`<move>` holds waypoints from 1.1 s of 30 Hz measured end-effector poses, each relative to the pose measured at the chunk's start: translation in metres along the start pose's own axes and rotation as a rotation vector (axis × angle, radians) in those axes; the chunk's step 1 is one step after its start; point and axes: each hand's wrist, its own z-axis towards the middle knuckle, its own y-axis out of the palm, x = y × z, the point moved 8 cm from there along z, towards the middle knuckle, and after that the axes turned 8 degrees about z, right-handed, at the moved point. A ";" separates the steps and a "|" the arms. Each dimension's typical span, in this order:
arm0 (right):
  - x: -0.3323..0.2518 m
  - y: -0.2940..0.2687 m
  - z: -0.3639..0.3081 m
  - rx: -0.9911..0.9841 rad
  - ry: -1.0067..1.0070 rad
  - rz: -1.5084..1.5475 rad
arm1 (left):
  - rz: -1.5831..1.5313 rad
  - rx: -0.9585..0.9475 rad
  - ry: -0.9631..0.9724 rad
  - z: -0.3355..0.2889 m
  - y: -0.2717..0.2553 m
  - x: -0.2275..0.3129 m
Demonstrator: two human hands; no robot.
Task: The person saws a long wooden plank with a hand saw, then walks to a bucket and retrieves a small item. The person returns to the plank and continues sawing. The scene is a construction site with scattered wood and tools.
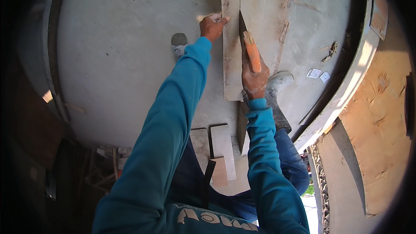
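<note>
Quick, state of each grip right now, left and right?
Left grip: at the board's left edge, partly curled; whether it's closed on it can't be told.
Right grip: closed, holding the saw.

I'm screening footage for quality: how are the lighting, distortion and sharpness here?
In the head view, black vignetting swallows the corners; the pale ledge at right bows; the lower left is in deep shadow; the right hand and saw handle look fairly sharp.
</note>
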 end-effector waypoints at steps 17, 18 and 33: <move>0.012 0.023 0.017 0.011 -0.019 -0.025 | -0.008 0.021 0.045 0.010 0.008 -0.011; 0.016 0.025 0.014 -0.012 0.045 -0.037 | 0.008 0.017 0.022 0.000 0.005 -0.017; 0.020 0.018 -0.010 -0.036 0.048 0.051 | 0.011 -0.013 0.051 0.013 0.003 -0.011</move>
